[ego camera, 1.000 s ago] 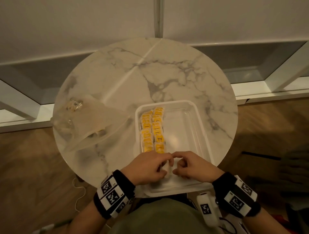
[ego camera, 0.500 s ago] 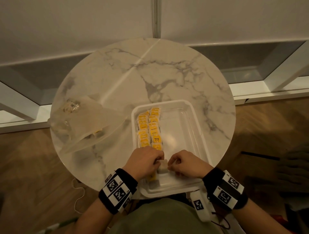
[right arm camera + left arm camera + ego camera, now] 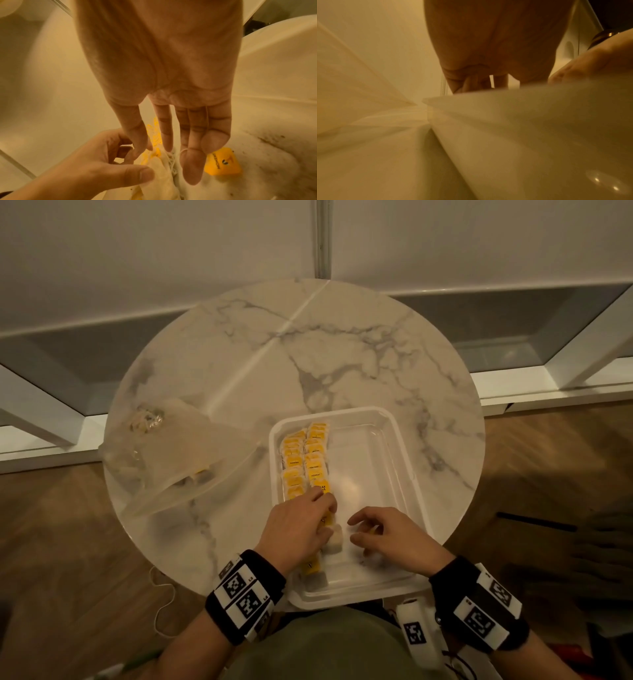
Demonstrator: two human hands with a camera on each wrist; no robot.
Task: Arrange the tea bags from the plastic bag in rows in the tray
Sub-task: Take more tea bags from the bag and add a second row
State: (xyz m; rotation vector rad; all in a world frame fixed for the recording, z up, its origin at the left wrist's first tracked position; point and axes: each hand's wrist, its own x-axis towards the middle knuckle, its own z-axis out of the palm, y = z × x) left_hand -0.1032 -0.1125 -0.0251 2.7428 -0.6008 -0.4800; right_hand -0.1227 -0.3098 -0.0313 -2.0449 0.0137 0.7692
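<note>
Now the two hands have drawn apart: a second ago both pinched one bag together at the near end of the clear rectangular plastic tray point(image 3: 404, 474). The left hand point(image 3: 301, 525) alone grips a pale tea bag with a yellow tag point(image 3: 334, 537), while the right hand point(image 3: 387, 534) hovers beside it, fingers relaxed, holding nothing. Two rows of yellow-tagged tea bags point(image 3: 306, 463) hug the tray's left wall; its right half lies bare. The crumpled clear plastic bag point(image 3: 178, 457) rests left of it on the round marble table point(image 3: 342, 354).

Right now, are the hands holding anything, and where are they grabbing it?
The left hand pinches a tea bag by its pale pouch. The right hand is open, holding nothing.
</note>
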